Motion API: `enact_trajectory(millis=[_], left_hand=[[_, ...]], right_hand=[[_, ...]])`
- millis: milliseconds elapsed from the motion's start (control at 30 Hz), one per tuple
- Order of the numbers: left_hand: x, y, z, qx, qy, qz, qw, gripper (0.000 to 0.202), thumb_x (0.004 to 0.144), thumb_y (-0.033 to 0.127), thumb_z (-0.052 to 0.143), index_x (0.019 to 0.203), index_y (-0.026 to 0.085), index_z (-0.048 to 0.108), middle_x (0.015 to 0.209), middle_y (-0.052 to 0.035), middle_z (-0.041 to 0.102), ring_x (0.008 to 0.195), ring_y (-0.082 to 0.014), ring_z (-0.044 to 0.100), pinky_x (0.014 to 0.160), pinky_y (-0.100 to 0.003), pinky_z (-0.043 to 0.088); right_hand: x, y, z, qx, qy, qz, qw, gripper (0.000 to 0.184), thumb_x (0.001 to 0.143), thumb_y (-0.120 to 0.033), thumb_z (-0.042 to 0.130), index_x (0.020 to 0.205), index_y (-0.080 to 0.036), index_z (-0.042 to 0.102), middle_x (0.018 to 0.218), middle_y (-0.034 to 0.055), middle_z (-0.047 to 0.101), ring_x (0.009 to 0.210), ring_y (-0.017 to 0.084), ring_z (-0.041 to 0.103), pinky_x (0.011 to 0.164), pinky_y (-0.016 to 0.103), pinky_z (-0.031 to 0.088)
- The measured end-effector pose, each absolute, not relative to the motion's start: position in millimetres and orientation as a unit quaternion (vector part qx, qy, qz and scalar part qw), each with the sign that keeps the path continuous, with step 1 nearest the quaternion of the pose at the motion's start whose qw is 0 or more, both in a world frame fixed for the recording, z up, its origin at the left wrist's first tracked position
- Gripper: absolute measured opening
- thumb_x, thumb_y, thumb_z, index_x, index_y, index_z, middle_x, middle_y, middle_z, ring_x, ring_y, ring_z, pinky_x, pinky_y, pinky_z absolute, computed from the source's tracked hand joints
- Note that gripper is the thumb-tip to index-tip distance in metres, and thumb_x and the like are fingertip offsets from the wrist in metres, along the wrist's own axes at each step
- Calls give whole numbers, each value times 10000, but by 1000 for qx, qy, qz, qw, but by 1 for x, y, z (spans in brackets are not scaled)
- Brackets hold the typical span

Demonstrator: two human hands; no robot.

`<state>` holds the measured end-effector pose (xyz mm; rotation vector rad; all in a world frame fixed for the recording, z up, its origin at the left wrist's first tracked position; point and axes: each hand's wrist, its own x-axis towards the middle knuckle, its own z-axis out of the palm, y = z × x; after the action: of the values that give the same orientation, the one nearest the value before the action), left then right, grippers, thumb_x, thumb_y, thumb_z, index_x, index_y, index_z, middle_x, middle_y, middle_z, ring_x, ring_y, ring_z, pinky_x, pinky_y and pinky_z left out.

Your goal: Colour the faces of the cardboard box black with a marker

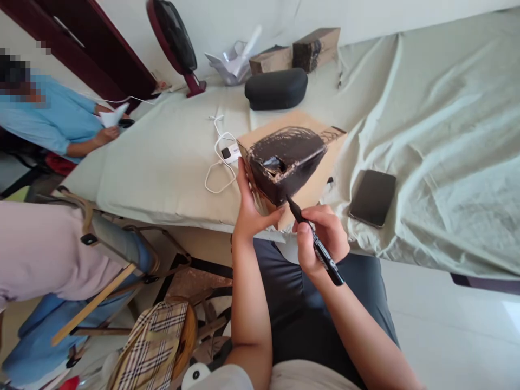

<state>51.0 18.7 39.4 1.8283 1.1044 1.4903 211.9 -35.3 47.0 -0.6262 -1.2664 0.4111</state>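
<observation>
My right hand (325,238) is closed around a black marker pen (320,249), whose tip is at the near lower edge of a cardboard piece (290,157) coloured mostly black. That piece is block-shaped, with a ragged hole in its top near the left end. My left hand (254,208) grips its near left corner, thumb in front and fingers along the side. Beneath it lies a flat brown cardboard sheet (335,149) with black scribbles at its right corner. A small white device (231,153) with a white cable is just left of my left fingertips.
A dark phone (372,197) lies on the cloth-covered table (439,135) at right. Behind the cardboard are a black case (276,89), cardboard boxes (314,49), a clear container (233,65) and a fan (174,40). Two people sit at left; a checked bag (152,341) rests on a stool.
</observation>
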Motion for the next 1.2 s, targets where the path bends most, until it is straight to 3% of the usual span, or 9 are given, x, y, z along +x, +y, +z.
enact_trajectory(millis=[133,300,433,600,833,1100,1200], left_hand=[[43,25,32,676,398,548,289,1455,748,657,915,1740,392,-117,1834,-148,152,1724,-360,176,1393,-510,237],[35,30,26,665,415,535,314,1535,722,647,934,1726,360,-192,1845,-191,75,1727,-403,131,1377,-558,254],[38,32,27,645,428,552,310,1450,755,585,931,1738,405,-119,1856,-149,43,1724,-400,148,1360,-572,300],[49,35,30,633,438,574,279,1294,801,569,896,1753,424,31,1835,-129,123,1693,-413,232,1304,-583,399],[49,45,16,603,418,607,306,1195,859,581,832,1756,401,64,1837,-109,116,1720,-397,144,1368,-571,293],[44,52,1,589,404,617,331,1091,878,653,774,1746,381,170,1825,-111,177,1712,-396,187,1359,-586,310],[45,57,-8,602,422,607,302,1005,911,681,716,1735,374,229,1809,-114,229,1699,-387,226,1381,-589,240]], right_hand=[[215,-22,44,-296,-629,175,697,109,949,-156,637,1032,-222,662,801,8,681,611,139,626,570,269,529],[232,-9,44,-274,-687,160,654,112,933,-140,645,998,-225,678,762,-3,703,608,137,663,565,254,520],[248,-2,28,-290,-642,168,689,112,937,-153,643,1006,-219,701,746,2,694,599,150,665,564,275,521],[266,9,7,-323,-598,156,717,55,943,-229,689,950,-208,740,695,-2,693,544,158,656,550,297,529],[274,22,-12,-349,-508,165,770,94,949,-267,704,885,-202,722,686,-17,691,507,149,638,570,312,538],[267,26,-27,-460,-424,234,744,118,901,-296,690,889,-179,680,609,-40,639,471,146,613,513,272,463],[267,29,-21,-473,-391,244,751,81,865,-269,658,885,-191,651,602,-57,612,453,136,592,492,257,438]])
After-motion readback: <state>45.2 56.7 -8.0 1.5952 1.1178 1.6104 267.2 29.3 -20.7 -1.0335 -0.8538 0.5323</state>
